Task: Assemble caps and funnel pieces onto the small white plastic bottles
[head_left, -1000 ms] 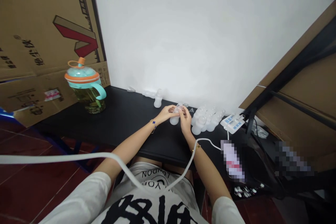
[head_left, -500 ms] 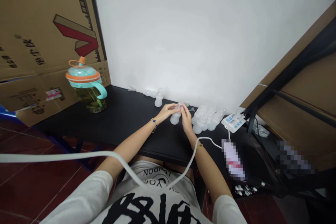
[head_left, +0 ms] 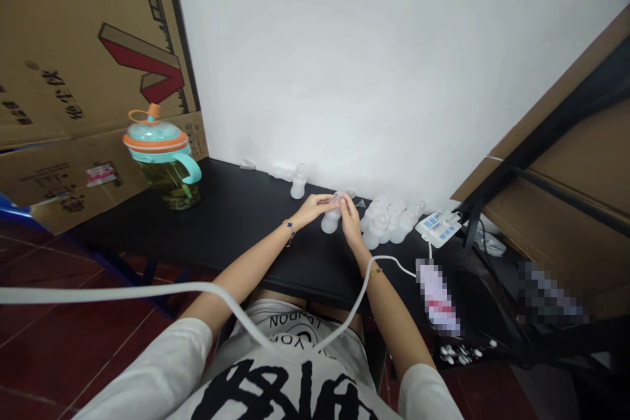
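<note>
A small frosted white plastic bottle [head_left: 329, 222] with a clear top stands upright on the black table, between my hands. My left hand [head_left: 315, 209] closes its fingers on the clear top from the left. From the right, my right hand [head_left: 350, 218] pinches the same top, partly covering it. Right of my right hand stands a cluster of similar bottles [head_left: 386, 226] with clear domed tops. Another such bottle [head_left: 298, 182] is upright by the wall, left of my hands. Small clear plastic pieces [head_left: 361, 203] lie behind my right hand.
A large teal and orange jug [head_left: 165, 164] stands at the left, beside a cardboard box [head_left: 73, 98]. A power strip [head_left: 438, 228] lies at the right. A white cable [head_left: 162, 289] crosses in front of my arms. Along the wall lie clear plastic bags [head_left: 247, 164].
Both hands stay on the bottle's clear top, with only slight finger movement. The whole view has shifted very slightly.
</note>
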`<state>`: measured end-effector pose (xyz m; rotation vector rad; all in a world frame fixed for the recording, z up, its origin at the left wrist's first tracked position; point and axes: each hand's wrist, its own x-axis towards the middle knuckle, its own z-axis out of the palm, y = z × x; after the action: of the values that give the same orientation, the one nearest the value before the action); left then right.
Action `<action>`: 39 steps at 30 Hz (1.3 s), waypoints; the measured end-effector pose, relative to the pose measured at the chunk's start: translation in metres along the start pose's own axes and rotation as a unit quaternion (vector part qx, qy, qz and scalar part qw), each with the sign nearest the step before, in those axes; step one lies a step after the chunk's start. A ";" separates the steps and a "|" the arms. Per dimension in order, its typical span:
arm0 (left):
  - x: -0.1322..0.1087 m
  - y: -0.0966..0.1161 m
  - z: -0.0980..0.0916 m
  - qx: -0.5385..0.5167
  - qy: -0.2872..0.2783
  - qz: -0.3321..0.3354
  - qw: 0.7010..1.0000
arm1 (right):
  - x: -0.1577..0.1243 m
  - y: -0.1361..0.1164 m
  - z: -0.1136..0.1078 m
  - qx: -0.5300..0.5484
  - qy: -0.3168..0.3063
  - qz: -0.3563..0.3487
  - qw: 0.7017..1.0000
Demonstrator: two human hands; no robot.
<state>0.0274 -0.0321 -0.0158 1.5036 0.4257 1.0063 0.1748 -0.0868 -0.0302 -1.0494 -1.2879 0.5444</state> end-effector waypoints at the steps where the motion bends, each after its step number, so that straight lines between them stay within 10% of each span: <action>1: 0.000 0.000 0.000 0.003 -0.001 -0.001 1.000 | 0.000 0.001 0.000 -0.003 0.002 -0.001 1.000; 39: 0.003 -0.010 -0.002 0.003 -0.001 -0.004 1.000 | -0.003 0.016 0.006 -0.072 0.035 -0.035 0.996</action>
<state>0.0302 -0.0262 -0.0239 1.5073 0.4342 0.9970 0.1722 -0.0801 -0.0458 -1.1271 -1.3111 0.3628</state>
